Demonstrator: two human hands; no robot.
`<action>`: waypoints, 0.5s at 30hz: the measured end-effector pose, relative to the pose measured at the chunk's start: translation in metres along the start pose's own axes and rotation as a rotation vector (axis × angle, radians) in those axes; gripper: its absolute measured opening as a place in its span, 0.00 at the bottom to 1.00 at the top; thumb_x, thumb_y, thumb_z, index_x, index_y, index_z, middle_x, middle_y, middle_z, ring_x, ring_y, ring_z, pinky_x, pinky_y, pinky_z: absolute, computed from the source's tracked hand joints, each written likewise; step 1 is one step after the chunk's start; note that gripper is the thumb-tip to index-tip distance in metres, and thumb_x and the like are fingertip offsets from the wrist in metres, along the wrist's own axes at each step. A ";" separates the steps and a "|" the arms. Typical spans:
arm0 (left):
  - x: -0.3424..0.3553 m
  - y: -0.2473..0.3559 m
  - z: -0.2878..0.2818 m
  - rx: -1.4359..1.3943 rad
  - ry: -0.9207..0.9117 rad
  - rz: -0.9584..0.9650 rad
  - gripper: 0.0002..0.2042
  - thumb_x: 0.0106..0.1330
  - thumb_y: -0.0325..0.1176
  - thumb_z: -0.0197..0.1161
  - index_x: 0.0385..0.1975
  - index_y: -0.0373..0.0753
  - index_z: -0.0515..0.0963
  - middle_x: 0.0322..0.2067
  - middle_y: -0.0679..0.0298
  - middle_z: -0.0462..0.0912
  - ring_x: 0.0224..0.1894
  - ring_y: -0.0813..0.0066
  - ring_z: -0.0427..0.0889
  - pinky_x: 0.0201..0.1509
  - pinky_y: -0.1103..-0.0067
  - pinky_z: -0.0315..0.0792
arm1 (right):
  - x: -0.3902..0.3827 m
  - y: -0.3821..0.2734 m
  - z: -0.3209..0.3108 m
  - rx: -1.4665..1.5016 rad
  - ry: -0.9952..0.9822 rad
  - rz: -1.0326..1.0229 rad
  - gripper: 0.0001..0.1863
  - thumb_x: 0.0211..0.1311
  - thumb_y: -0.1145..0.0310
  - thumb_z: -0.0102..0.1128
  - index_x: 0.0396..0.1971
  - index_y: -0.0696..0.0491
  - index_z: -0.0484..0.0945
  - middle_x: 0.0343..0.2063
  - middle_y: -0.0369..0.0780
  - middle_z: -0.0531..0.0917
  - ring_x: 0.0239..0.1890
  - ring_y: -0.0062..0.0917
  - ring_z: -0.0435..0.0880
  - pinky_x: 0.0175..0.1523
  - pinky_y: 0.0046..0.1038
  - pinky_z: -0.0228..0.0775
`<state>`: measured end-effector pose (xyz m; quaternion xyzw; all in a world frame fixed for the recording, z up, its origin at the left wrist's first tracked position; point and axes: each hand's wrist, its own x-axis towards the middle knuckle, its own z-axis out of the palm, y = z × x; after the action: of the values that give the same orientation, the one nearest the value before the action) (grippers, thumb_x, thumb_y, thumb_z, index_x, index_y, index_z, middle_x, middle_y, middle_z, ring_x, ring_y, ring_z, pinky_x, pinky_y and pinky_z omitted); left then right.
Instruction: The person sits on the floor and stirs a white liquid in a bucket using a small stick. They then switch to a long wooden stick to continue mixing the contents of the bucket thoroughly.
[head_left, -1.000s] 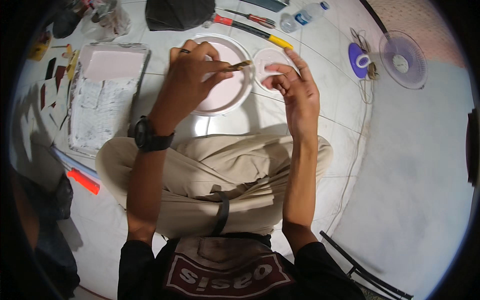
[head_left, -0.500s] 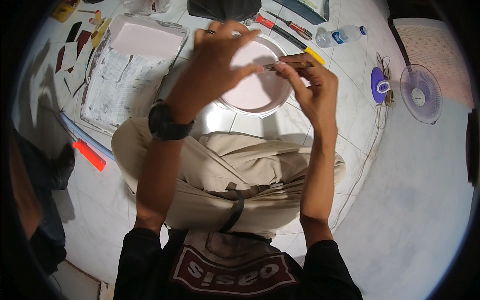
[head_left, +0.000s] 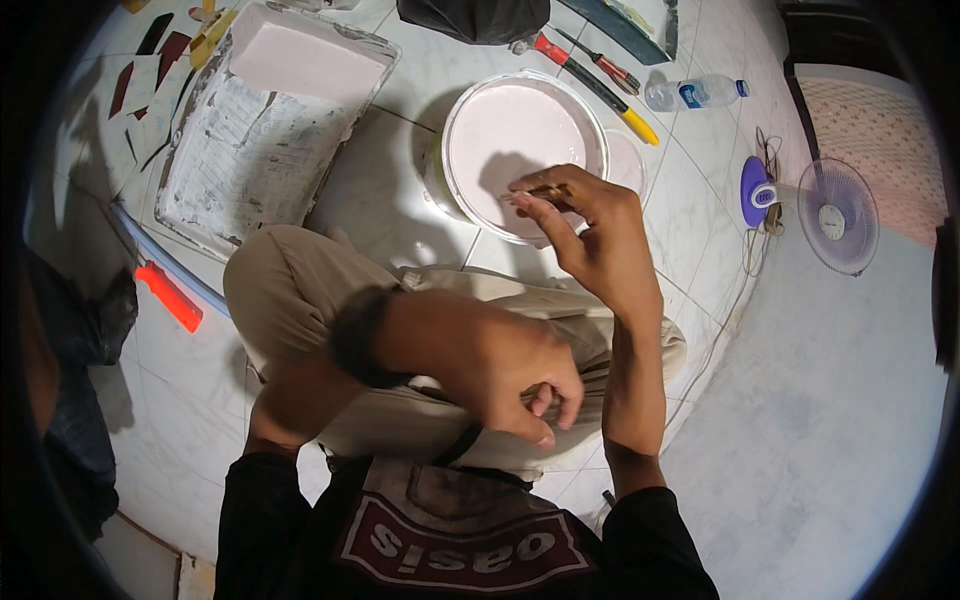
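1. I have a slim brownish-gold piece (head_left: 553,192) pinched in my right hand (head_left: 605,232); my fingers cover much of it, so I cannot tell its exact kind. It lies roughly crosswise, above the near part of the open bucket.
2. The round bucket (head_left: 446,150), white-rimmed, stands upright on the floor in front of me, its mouth uncovered.
3. The paint (head_left: 535,118) inside my bucket is pale pink, smooth and wet-looking, with a shadow across its near left part.
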<state>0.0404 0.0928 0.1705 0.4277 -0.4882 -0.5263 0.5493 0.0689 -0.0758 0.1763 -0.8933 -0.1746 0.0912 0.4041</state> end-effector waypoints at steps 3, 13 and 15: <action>0.037 -0.060 0.017 0.314 0.074 -0.226 0.13 0.59 0.42 0.68 0.36 0.38 0.85 0.32 0.55 0.87 0.36 0.56 0.85 0.41 0.66 0.76 | 0.019 0.003 0.012 0.084 0.026 0.012 0.06 0.62 0.74 0.64 0.37 0.60 0.83 0.31 0.46 0.85 0.29 0.36 0.84 0.36 0.29 0.75; 0.064 -0.131 0.007 0.687 0.379 -0.549 0.09 0.51 0.31 0.63 0.27 0.30 0.84 0.29 0.47 0.85 0.35 0.49 0.87 0.39 0.62 0.80 | 0.044 0.041 -0.005 -0.229 0.172 -0.144 0.06 0.62 0.73 0.66 0.36 0.59 0.83 0.34 0.45 0.85 0.29 0.36 0.84 0.35 0.31 0.75; 0.066 -0.137 0.008 0.751 0.459 -0.545 0.08 0.51 0.30 0.63 0.26 0.31 0.84 0.29 0.47 0.85 0.35 0.51 0.87 0.38 0.63 0.80 | 0.037 0.042 -0.009 -0.313 0.140 -0.088 0.07 0.63 0.73 0.65 0.37 0.59 0.83 0.33 0.45 0.83 0.28 0.36 0.83 0.34 0.32 0.74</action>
<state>0.0088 0.0167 0.0428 0.8114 -0.3812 -0.3317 0.2937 0.1157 -0.0934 0.1503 -0.9409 -0.1971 -0.0172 0.2749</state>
